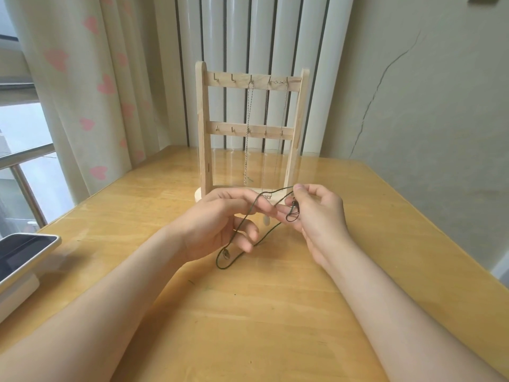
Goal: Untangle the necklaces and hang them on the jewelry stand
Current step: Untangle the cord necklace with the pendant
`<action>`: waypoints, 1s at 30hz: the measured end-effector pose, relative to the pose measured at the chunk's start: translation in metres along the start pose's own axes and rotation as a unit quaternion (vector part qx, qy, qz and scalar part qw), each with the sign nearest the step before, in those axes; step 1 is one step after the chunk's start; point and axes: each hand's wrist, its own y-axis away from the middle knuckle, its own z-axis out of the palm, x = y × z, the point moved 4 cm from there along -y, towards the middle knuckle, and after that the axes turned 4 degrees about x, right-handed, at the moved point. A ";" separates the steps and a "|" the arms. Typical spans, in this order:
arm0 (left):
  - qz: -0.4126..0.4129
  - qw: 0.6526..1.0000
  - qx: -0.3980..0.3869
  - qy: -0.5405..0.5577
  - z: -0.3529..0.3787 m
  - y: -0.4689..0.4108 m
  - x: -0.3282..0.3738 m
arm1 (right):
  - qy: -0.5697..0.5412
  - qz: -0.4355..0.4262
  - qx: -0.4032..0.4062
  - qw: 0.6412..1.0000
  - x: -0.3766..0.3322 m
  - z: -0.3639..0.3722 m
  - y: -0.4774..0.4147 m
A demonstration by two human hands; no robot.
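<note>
From my remote seat: a thin dark green cord necklace [264, 239] is stretched between both hands above the yellow-brown wooden table [248, 326], just in front of the pale wooden ladder-shaped jewelry stand [202, 119]. My right hand [316, 213] pinches the cord's upper end between thumb and forefinger, with a small tangle of loops against its fingers. My left hand [220, 224] holds the cord among curled fingers. From there one long loop sags to the tabletop, carrying a small pendant [226, 255] near its lowest bend.

The count: one cord necklace in hand. The stand has two crossbars with five small hooks each. As far as I can tell, two fine silver chains [248, 133] hang from the top bar's three right-hand hooks. One dark-screened device [27, 252] lies at the table's left edge, below a curtain with pink hearts [82, 78].
</note>
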 end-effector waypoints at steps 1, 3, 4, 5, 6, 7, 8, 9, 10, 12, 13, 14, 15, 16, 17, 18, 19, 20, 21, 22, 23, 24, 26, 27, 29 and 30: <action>-0.002 1.000 -0.004 0.017 0.000 0.000 0.001 | 0.014 -0.001 -0.005 1.000 0.000 -0.001 0.000; -0.011 0.999 -0.010 0.049 -0.003 0.000 0.002 | 0.043 -0.001 -0.016 0.999 0.002 -0.005 -0.001; -0.017 0.998 -0.011 0.066 -0.005 0.000 0.002 | 0.050 0.002 -0.024 0.998 0.002 -0.006 -0.001; -0.022 0.997 -0.009 0.078 -0.007 -0.001 0.003 | 0.053 0.007 -0.033 0.998 0.002 -0.007 -0.001; -0.029 0.996 -0.002 0.082 -0.009 -0.002 0.003 | 0.057 0.013 -0.042 0.997 0.003 -0.007 -0.001; -0.037 0.996 0.008 0.079 -0.011 -0.003 0.002 | 0.062 0.020 -0.048 0.997 0.003 -0.006 -0.002; -0.049 0.996 0.017 0.069 -0.013 -0.004 0.000 | 0.070 0.024 -0.052 0.996 0.003 -0.006 -0.003; -0.060 0.996 0.029 0.051 -0.015 -0.005 -0.002 | 0.080 0.025 -0.054 0.995 0.004 -0.006 -0.004; -0.068 0.996 0.044 0.027 -0.016 -0.005 -0.004 | 0.096 0.018 -0.055 0.994 0.005 -0.006 -0.005; -0.069 0.992 0.092 -0.041 -0.018 -0.006 -0.007 | 0.146 -0.008 -0.055 0.988 0.007 -0.006 -0.005; -0.059 0.988 0.126 -0.072 -0.020 -0.006 -0.007 | 0.170 -0.023 -0.053 0.984 0.007 -0.007 -0.006; -0.042 0.981 0.162 -0.098 -0.022 -0.007 -0.006 | 0.187 -0.038 -0.052 0.980 0.008 -0.007 -0.007; -0.022 0.972 0.199 -0.119 -0.026 -0.008 -0.006 | 0.198 -0.050 -0.049 0.978 0.008 -0.008 -0.008; -0.006 0.962 0.236 -0.137 -0.030 -0.008 -0.006 | 0.212 -0.063 -0.043 0.974 0.008 -0.010 -0.009; 0.004 0.950 0.274 -0.148 -0.035 -0.008 -0.005 | 0.232 -0.082 -0.036 0.969 0.006 -0.011 -0.010; 0.008 0.938 0.312 -0.153 -0.040 -0.006 -0.005 | 0.257 -0.102 -0.029 0.961 0.005 -0.012 -0.011; 0.013 0.924 0.348 -0.157 -0.046 -0.005 -0.005 | 0.281 -0.119 -0.024 0.952 0.003 -0.013 -0.011; 0.020 0.909 0.381 -0.168 -0.050 -0.003 -0.004 | 0.303 -0.135 -0.020 0.943 0.002 -0.013 -0.010; 0.027 0.893 0.407 -0.188 -0.054 -0.002 -0.003 | 0.322 -0.151 -0.016 0.934 0.000 -0.013 -0.009; 0.035 0.879 0.426 -0.212 -0.055 0.000 -0.001 | 0.340 -0.168 -0.011 0.925 -0.001 -0.013 -0.009; 0.042 0.867 0.437 -0.236 -0.054 0.001 0.000 | 0.353 -0.187 -0.007 0.917 -0.001 -0.013 -0.009; 0.045 0.857 0.444 -0.259 -0.053 0.001 0.002 | 0.364 -0.204 -0.005 0.909 -0.002 -0.013 -0.010; 0.044 0.843 0.440 -0.305 -0.049 0.001 0.002 | 0.378 -0.230 -0.007 0.897 -0.001 -0.011 -0.010; 0.051 0.839 0.429 -0.331 -0.046 0.000 0.002 | 0.377 -0.236 -0.009 0.895 -0.001 -0.011 -0.010; 0.075 0.823 0.392 -0.405 -0.041 -0.003 -0.001 | 0.358 -0.246 -0.017 0.901 -0.005 -0.008 -0.006; 0.083 0.810 0.370 -0.447 -0.038 -0.005 -0.003 | 0.340 -0.250 -0.024 0.906 -0.007 -0.007 -0.005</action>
